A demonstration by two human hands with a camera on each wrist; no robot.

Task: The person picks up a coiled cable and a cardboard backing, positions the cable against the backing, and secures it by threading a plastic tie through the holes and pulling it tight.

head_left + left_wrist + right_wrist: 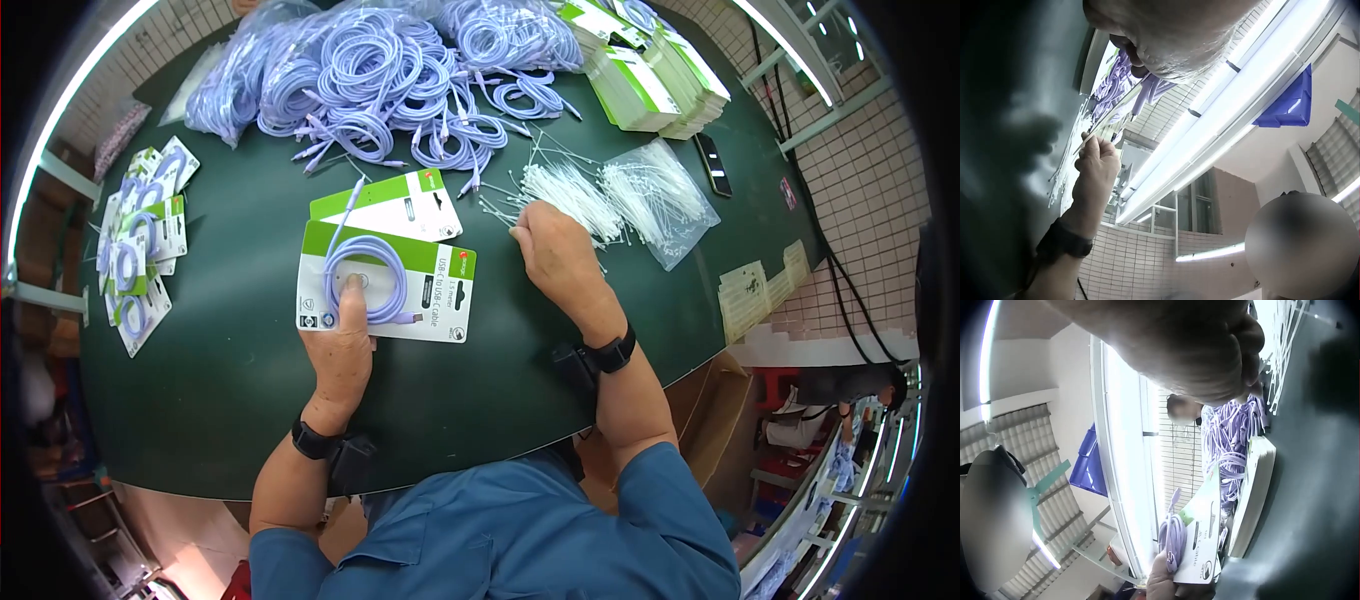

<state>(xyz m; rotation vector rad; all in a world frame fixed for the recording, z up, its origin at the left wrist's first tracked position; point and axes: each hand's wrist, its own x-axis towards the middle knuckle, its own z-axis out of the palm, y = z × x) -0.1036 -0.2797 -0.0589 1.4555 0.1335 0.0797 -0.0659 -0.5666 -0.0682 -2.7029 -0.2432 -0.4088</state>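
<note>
My left hand (pixel 342 355) grips a white and green packaging card (pixel 440 290) with its thumb over a coiled lilac USB-C cable (pixel 385 255). The coil lies flat against the card's front, one plug sticking up past the top edge. At the near side of a pile of white cable ties (pixel 570 195), my right hand (pixel 560 255) has curled fingers. A thin white cable tie (pixel 1081 146) shows at its fingertips in the left wrist view. The same card (pixel 1200 553) and coil (pixel 1174 540) appear low in the right wrist view.
Another stack of cards (pixel 390 210) lies just behind the held card. Coiled cables (pixel 380 70) heap up at the back, with card stacks (pixel 650 85) to their right. Carded cables (pixel 140 240) lie at left. A bag of ties (pixel 660 200) and a phone (pixel 713 165) sit at right.
</note>
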